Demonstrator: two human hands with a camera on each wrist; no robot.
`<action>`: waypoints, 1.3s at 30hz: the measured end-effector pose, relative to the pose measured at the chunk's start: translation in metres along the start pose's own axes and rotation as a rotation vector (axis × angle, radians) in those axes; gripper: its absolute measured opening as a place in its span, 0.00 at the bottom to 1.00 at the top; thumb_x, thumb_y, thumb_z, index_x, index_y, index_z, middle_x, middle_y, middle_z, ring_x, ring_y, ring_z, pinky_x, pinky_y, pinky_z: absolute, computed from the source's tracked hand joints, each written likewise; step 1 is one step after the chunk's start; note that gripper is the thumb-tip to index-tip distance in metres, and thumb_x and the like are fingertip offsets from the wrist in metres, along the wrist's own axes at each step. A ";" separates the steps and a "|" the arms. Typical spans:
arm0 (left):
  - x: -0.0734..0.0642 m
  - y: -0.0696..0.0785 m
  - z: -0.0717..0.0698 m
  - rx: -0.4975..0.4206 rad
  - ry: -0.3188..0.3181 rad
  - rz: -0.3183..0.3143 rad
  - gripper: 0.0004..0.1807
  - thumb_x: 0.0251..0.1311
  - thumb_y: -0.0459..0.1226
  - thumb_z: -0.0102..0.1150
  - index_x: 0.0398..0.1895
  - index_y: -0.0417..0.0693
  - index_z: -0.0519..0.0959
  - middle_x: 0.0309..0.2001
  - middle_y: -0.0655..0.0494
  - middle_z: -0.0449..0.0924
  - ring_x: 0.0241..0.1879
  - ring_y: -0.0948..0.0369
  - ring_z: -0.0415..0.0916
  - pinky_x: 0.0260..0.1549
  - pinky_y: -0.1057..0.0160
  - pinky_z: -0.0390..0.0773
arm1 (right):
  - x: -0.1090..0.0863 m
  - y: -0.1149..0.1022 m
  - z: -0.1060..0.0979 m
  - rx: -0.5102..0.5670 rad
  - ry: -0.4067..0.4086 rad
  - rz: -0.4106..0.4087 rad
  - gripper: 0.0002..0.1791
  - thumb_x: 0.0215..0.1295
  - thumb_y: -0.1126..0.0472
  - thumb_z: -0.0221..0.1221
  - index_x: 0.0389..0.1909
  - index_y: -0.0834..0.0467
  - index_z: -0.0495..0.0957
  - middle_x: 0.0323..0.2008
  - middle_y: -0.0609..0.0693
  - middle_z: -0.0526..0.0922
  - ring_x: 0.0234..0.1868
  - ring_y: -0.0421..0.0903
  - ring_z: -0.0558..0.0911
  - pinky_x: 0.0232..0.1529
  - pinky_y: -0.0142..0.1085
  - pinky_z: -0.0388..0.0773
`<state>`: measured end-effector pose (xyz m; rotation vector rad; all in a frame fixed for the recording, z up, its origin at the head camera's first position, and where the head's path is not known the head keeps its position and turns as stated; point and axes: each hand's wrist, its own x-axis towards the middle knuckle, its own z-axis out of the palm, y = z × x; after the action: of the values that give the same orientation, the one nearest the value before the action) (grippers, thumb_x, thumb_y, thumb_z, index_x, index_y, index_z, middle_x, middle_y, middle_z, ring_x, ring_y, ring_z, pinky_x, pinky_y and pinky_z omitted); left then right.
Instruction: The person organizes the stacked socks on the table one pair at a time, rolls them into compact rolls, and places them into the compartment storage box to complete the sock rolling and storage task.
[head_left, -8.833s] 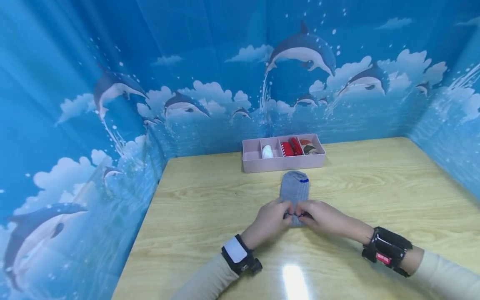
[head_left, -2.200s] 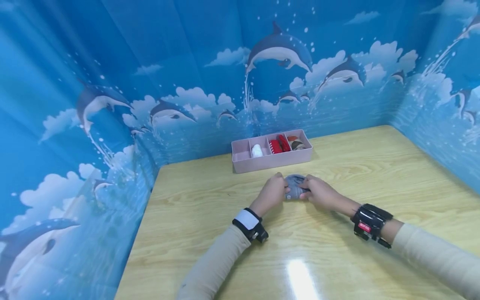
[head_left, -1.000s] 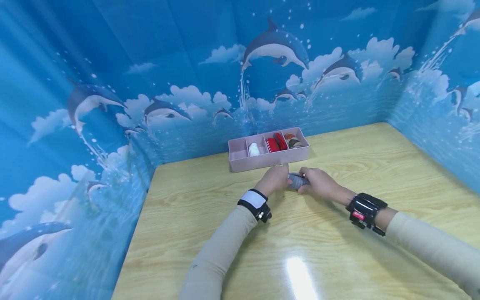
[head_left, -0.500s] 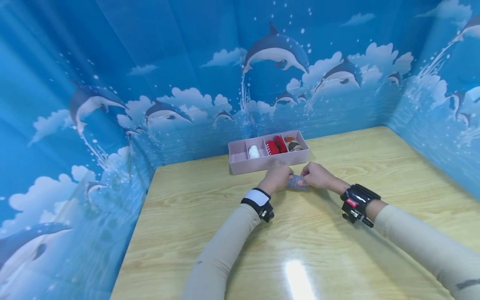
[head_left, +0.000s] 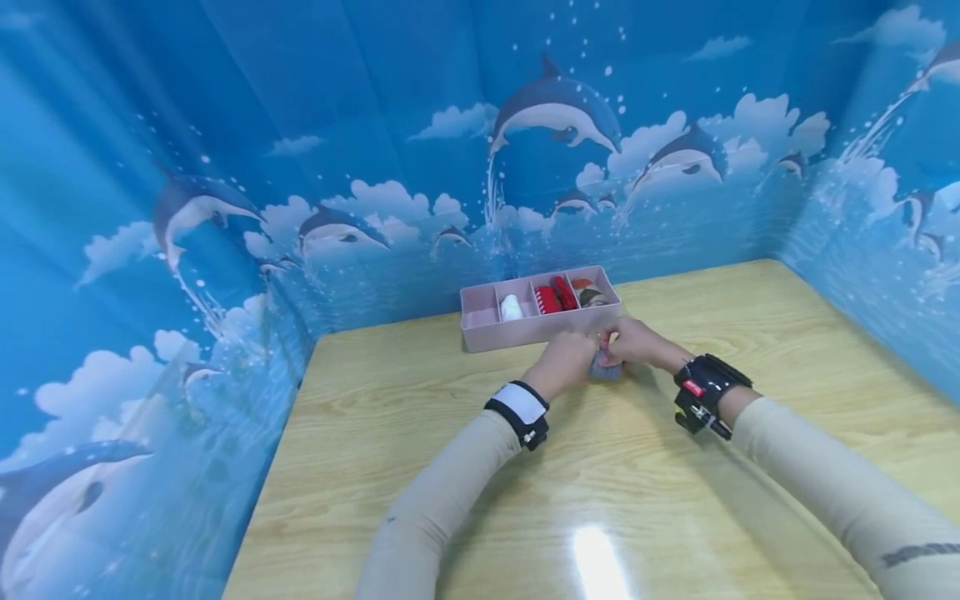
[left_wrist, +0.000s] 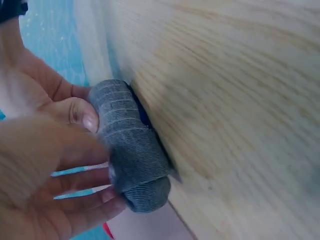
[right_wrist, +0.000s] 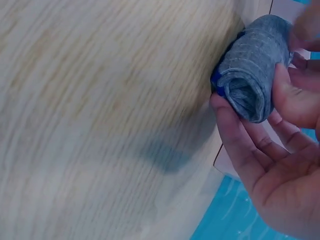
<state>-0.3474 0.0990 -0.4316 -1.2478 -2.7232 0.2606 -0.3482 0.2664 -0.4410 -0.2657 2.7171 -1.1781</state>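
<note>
A grey ribbed sock (head_left: 604, 370) with a blue patch is rolled into a thick cylinder, just in front of the box. In the left wrist view, the folded sock (left_wrist: 125, 135) has fingers at both of its ends. My right hand (head_left: 636, 342) pinches the right end; in the right wrist view its thumb is on one side and its fingers curl under the coiled end of the sock (right_wrist: 255, 65). My left hand (head_left: 567, 360) holds the other end, fingertips against the roll; its thumb is blurred in the left wrist view.
Behind the hands stands a pink box (head_left: 517, 335) with several compartments, holding a white bundle (head_left: 512, 307), red items (head_left: 553, 295) and a multicoloured item (head_left: 588, 292). It stands on a wooden table (head_left: 390, 392) before a dolphin-print curtain (head_left: 420, 100).
Earlier the sock lay long and flat under both hands. It has been folded and rolled into a short bundle nearer the box. Over the last second, the hands have drawn closer together around it.
</note>
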 end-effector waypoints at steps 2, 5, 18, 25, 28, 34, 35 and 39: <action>0.000 0.004 -0.001 0.004 -0.002 0.025 0.13 0.67 0.39 0.64 0.52 0.50 0.85 0.47 0.56 0.86 0.46 0.63 0.82 0.47 0.65 0.81 | -0.001 0.001 -0.002 0.005 0.004 -0.008 0.05 0.53 0.71 0.64 0.25 0.65 0.76 0.31 0.54 0.79 0.26 0.43 0.76 0.25 0.39 0.79; 0.002 0.006 -0.002 -0.020 -0.018 0.024 0.12 0.69 0.39 0.63 0.52 0.51 0.86 0.47 0.56 0.87 0.46 0.64 0.82 0.49 0.67 0.81 | -0.003 0.002 -0.003 -0.067 0.032 -0.056 0.07 0.57 0.71 0.65 0.23 0.65 0.78 0.25 0.50 0.78 0.25 0.42 0.75 0.25 0.36 0.76; 0.005 -0.018 0.003 -0.269 0.010 -0.086 0.13 0.55 0.47 0.76 0.34 0.49 0.86 0.29 0.61 0.80 0.29 0.65 0.72 0.31 0.69 0.69 | -0.030 -0.001 0.030 -0.567 0.217 -0.331 0.13 0.51 0.64 0.74 0.36 0.63 0.82 0.33 0.56 0.82 0.33 0.50 0.80 0.31 0.46 0.78; 0.002 -0.022 0.001 -0.542 -0.056 -0.166 0.19 0.59 0.49 0.72 0.22 0.44 0.85 0.15 0.63 0.67 0.16 0.69 0.59 0.18 0.71 0.57 | -0.030 0.002 0.029 -0.537 0.198 -0.405 0.14 0.48 0.74 0.69 0.38 0.64 0.85 0.37 0.57 0.85 0.42 0.56 0.85 0.42 0.50 0.82; 0.006 -0.026 0.010 -0.726 -0.069 -0.194 0.20 0.56 0.47 0.75 0.43 0.41 0.86 0.22 0.58 0.71 0.16 0.66 0.61 0.18 0.70 0.60 | -0.030 0.004 0.027 -0.509 0.180 -0.423 0.20 0.47 0.78 0.67 0.45 0.66 0.87 0.44 0.59 0.83 0.48 0.57 0.82 0.44 0.50 0.81; 0.001 -0.030 0.008 -1.121 -0.251 -0.296 0.27 0.60 0.43 0.72 0.60 0.40 0.78 0.31 0.57 0.67 0.33 0.63 0.67 0.42 0.65 0.71 | -0.030 0.006 0.028 -0.506 0.204 -0.405 0.25 0.44 0.78 0.69 0.47 0.61 0.88 0.38 0.52 0.66 0.37 0.47 0.69 0.30 0.36 0.66; -0.005 -0.029 -0.002 -1.165 -0.301 -0.341 0.26 0.61 0.42 0.71 0.57 0.36 0.78 0.30 0.57 0.62 0.34 0.62 0.66 0.44 0.64 0.71 | -0.031 0.006 0.029 -0.496 0.202 -0.401 0.24 0.46 0.78 0.68 0.47 0.61 0.88 0.37 0.52 0.65 0.35 0.46 0.68 0.30 0.35 0.65; -0.004 -0.026 0.000 -1.202 -0.373 -0.411 0.26 0.60 0.44 0.71 0.55 0.34 0.78 0.34 0.58 0.64 0.41 0.61 0.69 0.51 0.57 0.73 | -0.032 0.004 0.031 -0.456 0.197 -0.384 0.22 0.50 0.79 0.63 0.47 0.60 0.88 0.35 0.51 0.67 0.31 0.44 0.70 0.32 0.36 0.69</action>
<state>-0.3638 0.0799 -0.4261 -0.7057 -3.4037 -1.5081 -0.3105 0.2548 -0.4623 -0.7981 3.1836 -0.6588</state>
